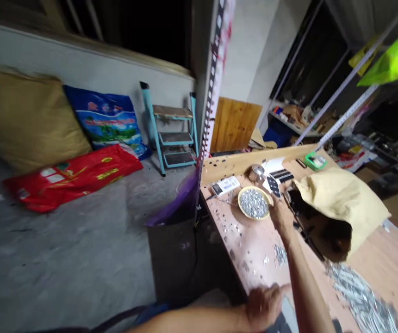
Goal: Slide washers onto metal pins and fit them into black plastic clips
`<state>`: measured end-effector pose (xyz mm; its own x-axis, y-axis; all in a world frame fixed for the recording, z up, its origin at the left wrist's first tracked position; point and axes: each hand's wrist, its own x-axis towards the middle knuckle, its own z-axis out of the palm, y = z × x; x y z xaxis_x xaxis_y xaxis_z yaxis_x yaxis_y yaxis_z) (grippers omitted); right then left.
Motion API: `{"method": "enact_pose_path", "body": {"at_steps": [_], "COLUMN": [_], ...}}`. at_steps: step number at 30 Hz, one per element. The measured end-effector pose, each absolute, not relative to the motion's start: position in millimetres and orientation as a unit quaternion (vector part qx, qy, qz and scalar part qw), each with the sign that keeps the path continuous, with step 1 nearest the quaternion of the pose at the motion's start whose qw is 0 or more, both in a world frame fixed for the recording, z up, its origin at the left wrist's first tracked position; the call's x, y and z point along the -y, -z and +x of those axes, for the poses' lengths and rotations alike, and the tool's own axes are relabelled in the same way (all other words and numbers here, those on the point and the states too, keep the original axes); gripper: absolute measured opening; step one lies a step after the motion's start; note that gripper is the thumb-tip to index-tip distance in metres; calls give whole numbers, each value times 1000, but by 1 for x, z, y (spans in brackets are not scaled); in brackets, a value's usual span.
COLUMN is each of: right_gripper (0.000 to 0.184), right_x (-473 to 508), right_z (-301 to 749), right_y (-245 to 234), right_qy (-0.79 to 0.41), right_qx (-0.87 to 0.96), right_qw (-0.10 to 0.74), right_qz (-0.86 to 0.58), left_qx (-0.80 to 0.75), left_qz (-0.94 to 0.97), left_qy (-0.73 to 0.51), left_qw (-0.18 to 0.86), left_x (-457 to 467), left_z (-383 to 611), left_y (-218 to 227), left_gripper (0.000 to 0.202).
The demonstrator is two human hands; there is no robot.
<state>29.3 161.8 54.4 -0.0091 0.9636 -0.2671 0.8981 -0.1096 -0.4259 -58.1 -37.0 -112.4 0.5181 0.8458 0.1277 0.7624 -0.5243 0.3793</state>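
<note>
Left hand [264,305] rests at table [251,249] edge; right hand [280,215] just beside bowl [253,202].

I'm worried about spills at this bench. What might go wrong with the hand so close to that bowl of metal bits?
1. The right hand is right by the rim of the yellow bowl, full of small metal parts; a nudge might tip it.
2. Loose metal bits lie on the table beside the forearm, so a sweep may scatter them to the floor.
</note>
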Motion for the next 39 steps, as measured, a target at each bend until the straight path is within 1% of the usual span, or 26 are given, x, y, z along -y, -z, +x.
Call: {"method": "enact_pose_path", "body": {"at_steps": [3, 6, 9, 11, 14, 16, 18, 20, 22, 24, 25, 26, 28, 29, 30, 32, 34, 36, 38, 39], "right_gripper": [44, 39, 39, 41, 46, 46, 41, 36, 34, 31, 30, 29, 29, 30, 33, 41, 48, 52, 55, 54], "right_x": [-130, -82, -34, -14, -15, -34, -61, -90, -114, -127, -129, -128, -115, -104, -91, -64, -41, -31, -37, -47], "right_z": [64, 103, 125, 128, 117, 103, 84, 64, 46, 38, 38, 41, 53, 61, 68, 80, 87, 90, 92, 94], "right_y": [-35, 11, 70, 105, 135, 135, 122, 105, 91, 85, 86, 88, 96, 99, 102, 103, 101, 100, 104, 108], "right_qy": [-279, -312, -334, -339, -329, -334, -356, -373, -383, -383, -378, -372, -364, -367, -375, -395, -419, -472, -498, -477], "right_qx": [619, 574, 519, 516, 507, 507, 520, 541, 558, 562, 561, 558, 542, 528, 511, 480, 475, 500, 527, 539], "right_qw": [107, 164, 220, 278, 339, 357, 345, 289, 207, 151, 148, 168, 254, 302, 346, 401, 420, 408, 386, 372], "right_qz": [-726, -739, -755, -736, -721, -710, -696, -696, -706, -717, -721, -722, -714, -704, -692, -673, -650, -600, -570, -586], "left_qx": [-450, -443, -457, -469, -503, -539, -573, -595, -599, -581, -565, -549, -524, -523, -534, -580, -614, -613, -604, -607], "left_qz": [870, 871, 853, 832, 783, 734, 681, 641, 636, 673, 702, 730, 765, 766, 750, 663, 533, 444, 432, 433], "left_qy": [-138, -129, -111, -103, -128, -172, -219, -246, -257, -261, -261, -260, -257, -257, -257, -243, -212, -207, -249, -271], "left_qw": [146, 167, 229, 277, 343, 376, 400, 418, 413, 376, 345, 313, 271, 272, 294, 407, 543, 620, 622, 609], "left_x": [35, 34, 37, 37, 26, 13, -2, -15, -25, -33, -37, -41, -51, -56, -60, -66, -69, -69, -69, -69], "left_z": [-63, -66, -68, -69, -68, -65, -61, -59, -59, -62, -63, -64, -64, -62, -60, -53, -47, -43, -42, -43], "left_y": [93, 80, 72, 68, 63, 58, 51, 45, 41, 38, 36, 35, 34, 34, 35, 37, 41, 45, 48, 48], "left_gripper": [39, 37, 36, 36, 35, 33, 31, 31, 32, 31, 32, 33, 36, 36, 34, 31, 41, 54, 57, 57]}}
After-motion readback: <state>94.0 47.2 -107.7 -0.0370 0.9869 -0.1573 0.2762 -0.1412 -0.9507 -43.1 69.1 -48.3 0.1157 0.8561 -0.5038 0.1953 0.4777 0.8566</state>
